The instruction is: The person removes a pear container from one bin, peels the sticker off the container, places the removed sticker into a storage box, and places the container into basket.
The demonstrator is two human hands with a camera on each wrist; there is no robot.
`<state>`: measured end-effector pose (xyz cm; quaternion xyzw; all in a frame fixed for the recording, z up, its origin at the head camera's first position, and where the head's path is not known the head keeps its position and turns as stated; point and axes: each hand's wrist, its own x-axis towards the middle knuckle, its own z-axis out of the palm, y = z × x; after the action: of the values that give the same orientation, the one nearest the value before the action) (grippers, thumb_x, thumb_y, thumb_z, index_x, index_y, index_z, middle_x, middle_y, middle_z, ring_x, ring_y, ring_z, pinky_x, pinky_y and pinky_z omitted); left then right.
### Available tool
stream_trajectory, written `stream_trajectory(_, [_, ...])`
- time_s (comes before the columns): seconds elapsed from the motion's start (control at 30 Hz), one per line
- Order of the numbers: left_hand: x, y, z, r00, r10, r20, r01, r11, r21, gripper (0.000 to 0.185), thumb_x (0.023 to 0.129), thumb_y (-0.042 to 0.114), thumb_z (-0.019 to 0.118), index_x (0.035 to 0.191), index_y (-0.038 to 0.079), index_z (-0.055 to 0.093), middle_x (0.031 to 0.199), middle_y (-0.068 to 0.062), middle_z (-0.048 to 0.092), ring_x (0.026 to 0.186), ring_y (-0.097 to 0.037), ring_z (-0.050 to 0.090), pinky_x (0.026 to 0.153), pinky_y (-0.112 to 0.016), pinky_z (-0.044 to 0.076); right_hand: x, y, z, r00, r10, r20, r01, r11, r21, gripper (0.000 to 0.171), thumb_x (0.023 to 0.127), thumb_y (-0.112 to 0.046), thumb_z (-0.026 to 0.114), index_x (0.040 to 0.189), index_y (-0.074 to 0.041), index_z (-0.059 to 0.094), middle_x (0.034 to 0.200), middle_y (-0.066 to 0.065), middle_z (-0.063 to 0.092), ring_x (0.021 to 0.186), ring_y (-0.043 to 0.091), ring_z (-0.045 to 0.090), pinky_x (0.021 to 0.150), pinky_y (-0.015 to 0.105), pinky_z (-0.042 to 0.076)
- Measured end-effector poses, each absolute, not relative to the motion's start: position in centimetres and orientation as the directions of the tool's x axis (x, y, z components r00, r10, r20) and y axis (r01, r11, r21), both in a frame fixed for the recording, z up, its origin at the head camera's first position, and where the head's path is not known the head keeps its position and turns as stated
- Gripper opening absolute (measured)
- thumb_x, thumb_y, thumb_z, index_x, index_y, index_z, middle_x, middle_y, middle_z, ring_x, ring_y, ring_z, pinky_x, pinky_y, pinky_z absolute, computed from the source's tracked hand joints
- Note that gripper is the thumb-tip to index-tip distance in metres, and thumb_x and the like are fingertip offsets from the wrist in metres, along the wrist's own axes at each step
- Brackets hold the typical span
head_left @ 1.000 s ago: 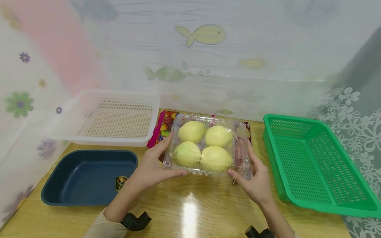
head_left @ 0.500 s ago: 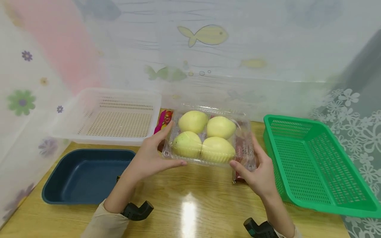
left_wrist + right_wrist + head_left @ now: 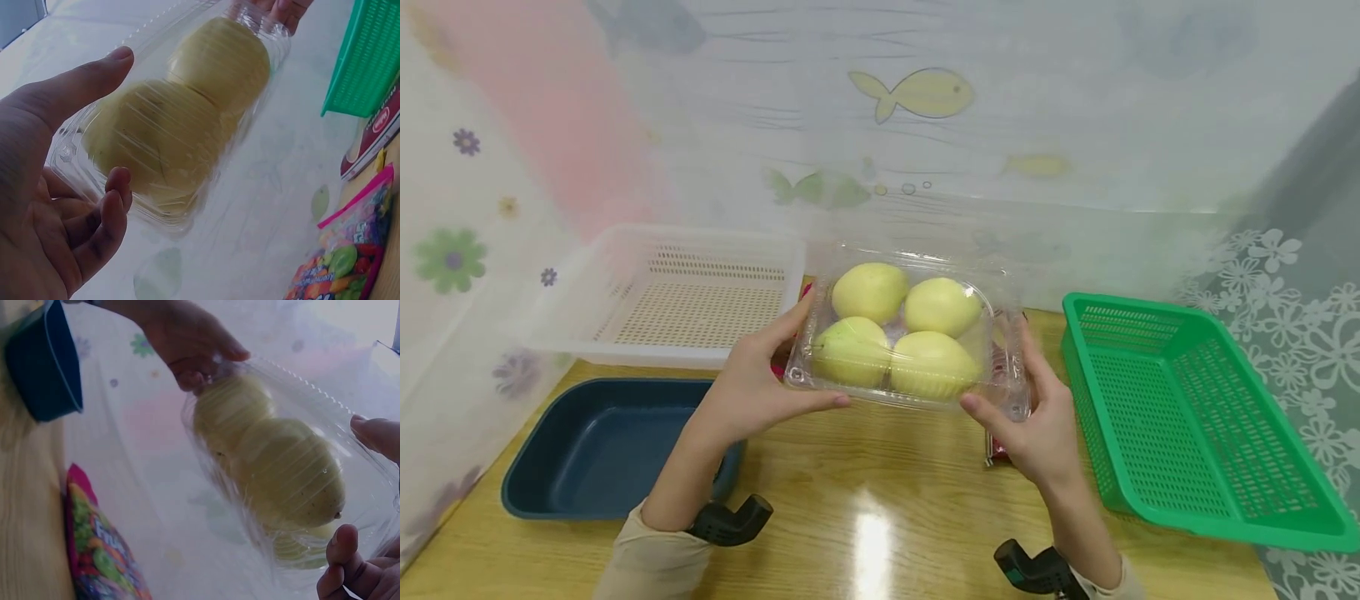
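While both hands work together, I hold a clear box (image 3: 910,333) of four yellow-green fruits (image 3: 898,333) up off the wooden table (image 3: 880,500). My left hand (image 3: 752,387) grips the box's left end, thumb along the near edge and fingers curled under and behind; my right hand (image 3: 1037,425) grips the right end the same way, thumb on the near corner. In the left wrist view the fingers (image 3: 109,212) curl round the clear rim with the fruits pressed against the lid, and in the right wrist view the fingertips (image 3: 340,547) pinch the other end.

Just left of my left hand sits a dark blue tub (image 3: 602,446), and beyond it, past the box's left end, a white basket (image 3: 692,292). Right of my right hand stands a green basket (image 3: 1195,417), near but not touching. Under the lifted box lie a bright candy bag (image 3: 103,556) and a red packet (image 3: 996,450), the latter peeking out beside my right wrist.
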<state>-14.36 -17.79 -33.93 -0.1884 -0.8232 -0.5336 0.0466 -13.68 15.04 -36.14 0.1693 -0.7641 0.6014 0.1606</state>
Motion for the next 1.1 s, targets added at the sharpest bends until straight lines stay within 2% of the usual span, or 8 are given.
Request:
stream_trajectory(0.1, [-14.4,-18.6,-34.0,-0.932,0.246,0.266,0.344,0.367,0.864,0.117,0.075,0.02,0.1,0.169,0.03,0.029,0.167,-0.006,0.042,0.121,-0.027,0.067,0.081,-0.029,0.06,-14.0,14.4,-36.6,-0.888,-0.1,0.449,-0.46,0.196,-0.866,0.104,0.082,0.0,0.084,0.168,-0.016,0.029,0.168,0.006,0.042,0.106,0.009,0.071,0.075,0.015,0.057])
stream_trajectory(0.23, [-14.5,-19.8,-34.4,-0.935,0.226,0.273,0.344,0.398,0.85,0.114,0.076,0.02,0.099,0.167,0.031,0.032,0.166,-0.003,0.044,0.092,-0.02,0.064,0.066,-0.027,0.052,-14.5,13.4,-37.1,-0.877,-0.158,0.453,-0.473,0.13,-0.871,0.102,0.086,0.001,0.082,0.169,-0.015,0.026,0.167,0.006,0.044,0.063,0.004,0.065,0.057,0.018,0.054])
stream_trajectory(0.3, [-14.4,-20.4,-34.6,-0.936,0.219,0.275,0.345,0.42,0.839,0.112,0.077,0.021,0.098,0.167,0.033,0.032,0.167,0.0,0.044,0.081,-0.02,0.055,0.063,-0.03,0.046,-14.6,13.0,-37.4,-0.884,-0.172,0.435,-0.458,0.13,-0.879,0.102,0.087,-0.003,0.084,0.169,-0.013,0.025,0.167,0.01,0.042,0.076,0.005,0.073,0.062,0.02,0.059])
stream_trajectory(0.47, [-14.2,-22.2,-35.1,-0.939,0.202,0.277,0.342,0.473,0.812,0.109,0.079,0.021,0.097,0.167,0.031,0.033,0.167,0.0,0.044,0.102,-0.019,0.053,0.072,-0.026,0.045,-15.1,11.3,-37.8,-0.914,-0.173,0.366,-0.392,0.151,-0.907,0.104,0.086,-0.02,0.089,0.169,-0.013,0.026,0.161,0.017,0.05,0.101,0.022,0.078,0.072,0.029,0.064])
stream_trajectory(0.73, [-15.1,-25.6,-35.5,-0.956,0.221,0.196,0.269,0.383,0.883,0.102,0.086,0.009,0.09,0.169,0.022,0.031,0.174,-0.006,0.03,0.155,-0.026,0.037,0.105,-0.027,0.052,-16.9,7.6,-38.1,-0.929,-0.187,0.318,-0.338,0.086,-0.937,0.113,0.082,-0.038,0.094,0.169,-0.012,0.026,0.17,0.009,0.038,0.143,0.032,0.054,0.108,0.036,0.053])
stream_trajectory(0.87, [-15.6,-27.2,-36.1,-0.947,0.246,0.208,0.276,0.288,0.917,0.102,0.087,-0.002,0.085,0.17,0.014,0.027,0.176,-0.014,0.024,0.157,-0.02,0.036,0.093,-0.02,0.058,-17.4,5.6,-38.2,-0.922,-0.235,0.308,-0.299,-0.075,-0.951,0.119,0.082,-0.036,0.095,0.169,-0.007,0.019,0.17,0.011,0.038,0.142,0.035,0.056,0.105,0.036,0.055])
stream_trajectory(0.97, [-15.7,-28.4,-36.4,-0.944,0.242,0.226,0.289,0.272,0.918,0.101,0.087,-0.006,0.083,0.169,0.01,0.027,0.175,-0.017,0.024,0.16,-0.019,0.028,0.097,-0.017,0.055,-17.7,4.4,-38.3,-0.921,-0.256,0.294,-0.273,-0.117,-0.955,0.12,0.083,-0.035,0.094,0.17,-0.008,0.017,0.174,0.006,0.03,0.142,0.036,0.056,0.101,0.039,0.058])
stream_trajectory(1.1, [-15.7,-29.9,-36.4,-0.953,0.205,0.225,0.278,0.285,0.917,0.104,0.088,-0.009,0.081,0.171,0.016,0.023,0.176,-0.012,0.023,0.152,-0.005,0.038,0.087,-0.016,0.058,-18.2,2.9,-38.1,-0.918,-0.277,0.285,-0.267,-0.103,-0.958,0.115,0.086,-0.025,0.092,0.17,-0.008,0.015,0.177,0.001,0.016,0.15,0.033,0.047,0.104,0.044,0.055])
